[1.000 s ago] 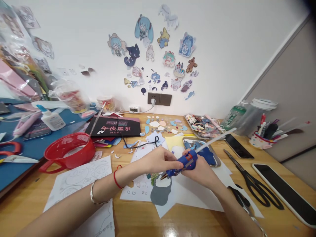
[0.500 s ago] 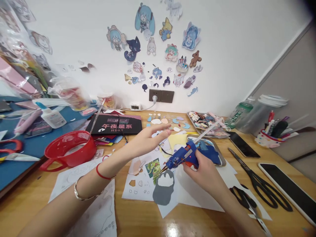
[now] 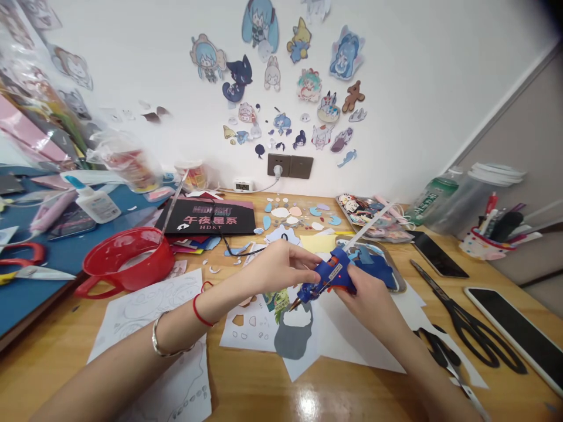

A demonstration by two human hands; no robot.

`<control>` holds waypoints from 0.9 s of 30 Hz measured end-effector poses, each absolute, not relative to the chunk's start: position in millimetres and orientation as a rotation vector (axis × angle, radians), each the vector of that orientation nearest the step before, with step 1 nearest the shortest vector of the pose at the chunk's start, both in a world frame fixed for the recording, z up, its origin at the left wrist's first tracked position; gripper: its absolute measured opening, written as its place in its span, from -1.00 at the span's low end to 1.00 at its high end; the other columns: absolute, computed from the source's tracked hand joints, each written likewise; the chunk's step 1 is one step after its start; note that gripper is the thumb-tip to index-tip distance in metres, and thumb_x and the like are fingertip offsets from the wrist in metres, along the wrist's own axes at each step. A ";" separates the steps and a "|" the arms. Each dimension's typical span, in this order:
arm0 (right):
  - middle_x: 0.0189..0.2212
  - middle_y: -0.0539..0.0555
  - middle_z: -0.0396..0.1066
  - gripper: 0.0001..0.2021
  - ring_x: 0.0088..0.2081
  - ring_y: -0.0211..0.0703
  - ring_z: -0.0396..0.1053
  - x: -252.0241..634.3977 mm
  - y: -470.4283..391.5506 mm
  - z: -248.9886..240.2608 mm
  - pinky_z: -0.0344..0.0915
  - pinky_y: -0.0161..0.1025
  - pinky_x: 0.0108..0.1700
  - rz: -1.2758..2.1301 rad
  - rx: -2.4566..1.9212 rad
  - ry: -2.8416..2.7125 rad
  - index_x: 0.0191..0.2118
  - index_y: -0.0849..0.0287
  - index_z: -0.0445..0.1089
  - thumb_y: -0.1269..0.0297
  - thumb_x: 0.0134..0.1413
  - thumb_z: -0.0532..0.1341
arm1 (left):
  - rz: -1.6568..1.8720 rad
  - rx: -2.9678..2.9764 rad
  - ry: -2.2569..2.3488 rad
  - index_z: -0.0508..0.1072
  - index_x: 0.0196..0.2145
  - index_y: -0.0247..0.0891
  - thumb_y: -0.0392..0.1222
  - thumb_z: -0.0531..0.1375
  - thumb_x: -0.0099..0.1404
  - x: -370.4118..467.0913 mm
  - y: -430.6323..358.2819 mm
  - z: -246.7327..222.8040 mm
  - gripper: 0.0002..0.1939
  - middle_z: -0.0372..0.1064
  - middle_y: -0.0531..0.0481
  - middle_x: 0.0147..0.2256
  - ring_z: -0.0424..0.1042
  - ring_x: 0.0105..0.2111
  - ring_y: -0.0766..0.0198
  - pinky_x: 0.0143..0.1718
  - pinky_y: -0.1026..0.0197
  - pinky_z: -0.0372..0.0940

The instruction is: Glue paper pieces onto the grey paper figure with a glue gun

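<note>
My right hand (image 3: pixel 367 290) is wrapped round the blue glue gun (image 3: pixel 326 274), whose metal nozzle points down and left. A long white glue stick (image 3: pixel 367 227) sticks out of its back. My left hand (image 3: pixel 284 266) reaches over the gun's front part, its fingers close together against the blue body. Below the nozzle lies a grey paper cutout (image 3: pixel 294 341) with a white shape (image 3: pixel 297 317) on it. The green printed piece (image 3: pixel 276 300) is partly hidden beside the nozzle. White paper sheets (image 3: pixel 343 346) lie underneath.
A red cup (image 3: pixel 127 258) and a drawn sheet (image 3: pixel 189 346) are at the left. Black scissors (image 3: pixel 466 322), a smaller pair (image 3: pixel 440 351) and two phones (image 3: pixel 440 254) lie at the right. A black booklet (image 3: pixel 206 215) and paper scraps (image 3: pixel 281 212) sit near the wall.
My left hand has moved right and down from above the table onto the gun's front, its fingers drawing together. The view has shifted slightly downward.
</note>
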State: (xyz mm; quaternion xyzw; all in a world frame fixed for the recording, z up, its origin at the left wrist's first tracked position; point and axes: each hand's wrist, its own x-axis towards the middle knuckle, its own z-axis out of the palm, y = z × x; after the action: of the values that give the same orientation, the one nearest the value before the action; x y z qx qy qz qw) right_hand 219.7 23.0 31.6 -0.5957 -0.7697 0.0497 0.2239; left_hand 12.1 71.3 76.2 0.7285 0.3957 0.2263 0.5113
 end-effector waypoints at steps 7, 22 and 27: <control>-0.47 0.08 0.36 -0.85 -0.45 -0.08 0.35 214.1 19.2 33.4 0.20 -0.25 -0.44 0.221 -1.577 -2.123 -0.34 0.15 0.18 0.18 0.12 0.07 | 0.650 1.742 0.935 0.53 -0.15 -0.29 -0.21 0.25 0.09 13.5 71.5 69.3 -0.67 0.55 -0.06 -0.29 0.50 -0.32 0.22 -0.28 0.24 0.38; -0.50 0.04 0.35 -0.84 -0.49 -0.10 0.34 211.3 18.2 32.4 0.19 -0.25 -0.45 0.233 -1.635 -2.083 -0.30 0.16 0.19 0.20 0.06 0.12 | 0.684 1.759 0.990 0.55 -0.20 -0.28 -0.20 0.28 0.07 13.6 71.3 72.1 -0.71 0.56 -0.06 -0.29 0.51 -0.32 0.20 -0.29 0.24 0.38; -0.42 0.14 0.41 -0.87 -0.39 0.01 0.41 213.7 18.2 27.9 0.22 -0.22 -0.41 0.224 -1.578 -2.141 -0.25 0.19 0.19 0.26 0.13 0.01 | 0.695 1.734 1.007 0.56 -0.20 -0.28 -0.16 0.27 0.08 11.9 74.2 71.4 -0.70 0.56 -0.07 -0.29 0.51 -0.34 0.18 -0.31 0.21 0.40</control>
State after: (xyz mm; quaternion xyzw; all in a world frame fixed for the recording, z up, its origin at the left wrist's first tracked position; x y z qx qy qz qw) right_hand 213.7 18.2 27.9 -0.5748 -0.7799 0.0815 0.2339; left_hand 11.9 74.2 71.4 0.7131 0.4141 0.2858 0.4881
